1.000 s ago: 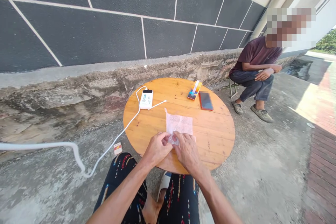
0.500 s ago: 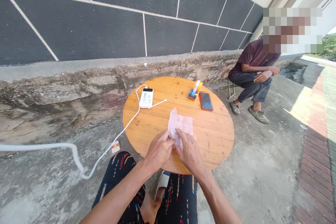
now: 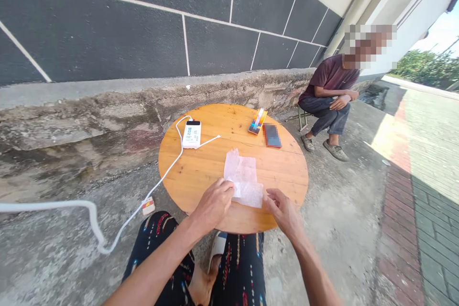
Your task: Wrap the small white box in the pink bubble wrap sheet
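A thin, pinkish-white paper tissue (image 3: 242, 167) lies partly folded on the round wooden table (image 3: 287, 177), its near part forming a flat strip. My left hand (image 3: 216, 201) is closed at the left end of that strip, with fingertips pinching its edge. Just beyond the strip's right end is my right hand (image 3: 283, 208), thumb and fingers apart, nothing held between them.
A white power bank (image 3: 191, 135) with a white cable (image 3: 168, 178) stands at the table's left. A colourful tape-like item (image 3: 257, 122) and a blurred phone (image 3: 272, 136) lie at the back right. Another person (image 3: 330, 86) sits on a stool beyond. A small box (image 3: 148, 206) lies on the ground.
My right hand has moved right, off the tissue, and its fingers have spread. The near strip of tissue is now exposed. My left hand stays at the tissue's left side. The view has shifted slightly.
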Motion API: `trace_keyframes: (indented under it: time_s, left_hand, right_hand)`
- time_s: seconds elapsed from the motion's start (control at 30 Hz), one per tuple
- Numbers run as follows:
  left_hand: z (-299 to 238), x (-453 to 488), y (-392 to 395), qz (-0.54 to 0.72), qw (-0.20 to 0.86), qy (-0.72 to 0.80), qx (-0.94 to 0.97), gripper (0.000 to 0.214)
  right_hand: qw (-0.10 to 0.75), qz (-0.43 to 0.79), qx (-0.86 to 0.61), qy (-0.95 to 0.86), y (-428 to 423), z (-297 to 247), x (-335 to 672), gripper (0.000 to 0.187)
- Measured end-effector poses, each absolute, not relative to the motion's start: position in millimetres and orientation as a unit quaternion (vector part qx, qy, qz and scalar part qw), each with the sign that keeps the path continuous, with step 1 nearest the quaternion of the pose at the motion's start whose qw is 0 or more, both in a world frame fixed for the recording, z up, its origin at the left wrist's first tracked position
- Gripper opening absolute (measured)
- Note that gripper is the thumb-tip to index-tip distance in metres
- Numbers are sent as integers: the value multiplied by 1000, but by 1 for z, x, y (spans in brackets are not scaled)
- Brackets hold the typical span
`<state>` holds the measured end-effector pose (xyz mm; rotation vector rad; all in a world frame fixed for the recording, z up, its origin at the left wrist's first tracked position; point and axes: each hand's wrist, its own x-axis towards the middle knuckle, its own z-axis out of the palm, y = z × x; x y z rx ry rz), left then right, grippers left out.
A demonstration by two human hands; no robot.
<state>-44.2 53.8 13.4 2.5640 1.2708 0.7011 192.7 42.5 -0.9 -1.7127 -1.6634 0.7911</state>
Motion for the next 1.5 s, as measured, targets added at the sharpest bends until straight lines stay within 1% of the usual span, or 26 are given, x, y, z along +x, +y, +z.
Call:
trace_keyframes:
  time_s: [0.1, 0.23, 0.33, 0.47, 0.63, 0.83, 1.0, 1.1, 1.37, 1.5]
  left_hand:
    - [12, -45, 55, 256, 104, 421, 864, 23]
    - [10, -47, 56, 278, 107, 406, 864, 23]
    - [10, -47, 56, 281, 110, 403, 864, 22]
    - [10, -47, 56, 271, 98, 406, 867, 20]
    - [9, -47, 58, 257, 76, 400, 876, 17]
    - [11, -48, 60, 260, 88, 376, 885, 19]
    - [10, -49, 60, 264, 81, 368, 888, 19]
    - [10, -49, 60, 257, 84, 364, 891, 20]
    - [9, -53, 62, 254, 96, 346, 898, 21]
    - [8, -54, 62, 261, 108, 343, 896, 22]
  right_hand:
    - [312, 362, -642, -600, 38, -10, 189, 41]
    - [369, 398, -643, -540, 43, -22, 172, 40]
    - [402, 413, -643, -504, 47, -27, 164, 44]
    - [406, 439, -636, -488, 51, -24, 160, 43]
    - [388, 465, -632, -483, 56, -20, 158, 35]
    - [406, 455, -620, -494, 58, -25, 157, 25]
    - [448, 418, -603, -512, 61, -28, 159, 24]
    - [460, 417, -597, -508, 62, -31, 157, 23]
    - [473, 432, -597, -483, 60, -31, 148, 25]
    - [455, 430, -600, -499, 58, -20, 147, 34]
